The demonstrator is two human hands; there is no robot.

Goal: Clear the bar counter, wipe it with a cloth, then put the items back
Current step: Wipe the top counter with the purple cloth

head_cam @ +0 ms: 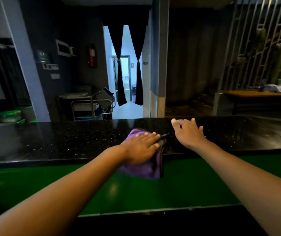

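My left hand [140, 147] flat on cloth [143, 169], covering its middle; cloth hangs lengthwise over worktop [59, 140] near edge. Right hand [188, 133] spread, fingers straight, on worktop.

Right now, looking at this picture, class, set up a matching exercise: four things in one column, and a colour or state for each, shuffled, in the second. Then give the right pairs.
Column one:
1. cloth
2. counter
3. left hand
4. right hand

Column two:
A. black and speckled
B. pressed flat on the cloth
C. purple, hanging over the counter's near edge
D. fingers spread, on the bare counter

Pairs: 1-C, 2-A, 3-B, 4-D
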